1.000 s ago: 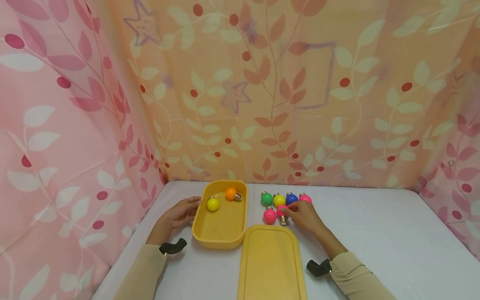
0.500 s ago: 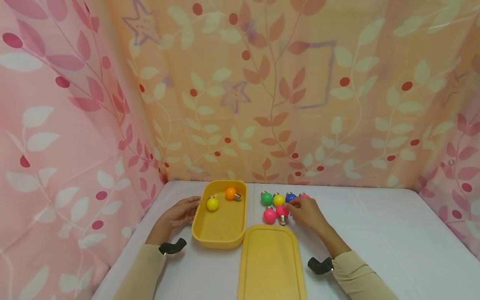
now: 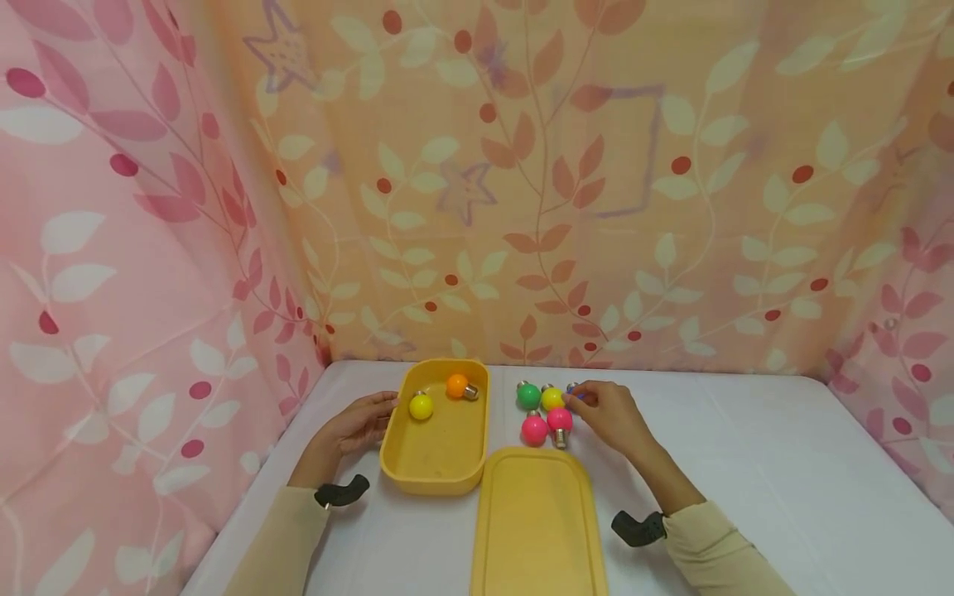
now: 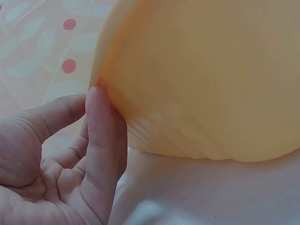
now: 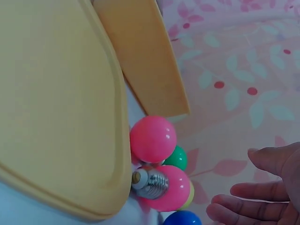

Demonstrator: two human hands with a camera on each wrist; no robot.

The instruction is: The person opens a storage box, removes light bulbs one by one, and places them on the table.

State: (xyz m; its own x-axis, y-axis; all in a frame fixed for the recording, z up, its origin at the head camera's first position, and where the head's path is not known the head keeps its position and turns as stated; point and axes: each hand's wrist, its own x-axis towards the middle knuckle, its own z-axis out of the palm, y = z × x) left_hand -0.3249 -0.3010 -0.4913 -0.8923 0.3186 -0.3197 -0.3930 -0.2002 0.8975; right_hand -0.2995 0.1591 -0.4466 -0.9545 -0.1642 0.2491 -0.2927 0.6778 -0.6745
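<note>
In the head view my left hand point(image 3: 365, 424) rests at the left wall of a yellow plastic box point(image 3: 436, 480), its fingertips touching near the rim. A yellow light bulb point(image 3: 421, 406) and an orange light bulb point(image 3: 457, 386) lie inside the box. My right hand point(image 3: 607, 415) is over a blue light bulb point(image 5: 183, 219), mostly covering it in the head view. The right wrist view shows its fingers spread, with nothing between them. Beside it are a second yellow bulb point(image 3: 552, 399), a green bulb point(image 3: 528, 396) and two pink bulbs point(image 3: 533, 430).
The box's flat yellow lid point(image 3: 540, 521) lies in front of the bulbs, close to the box's right front corner. A white cloth covers the table point(image 3: 745, 463). Patterned curtains point(image 3: 477, 207) hang behind and at both sides.
My right hand has left the front pink bulb and shifted to the blue one. Another pink bulb at the back right is now hidden behind it. The left hand stays at the box.
</note>
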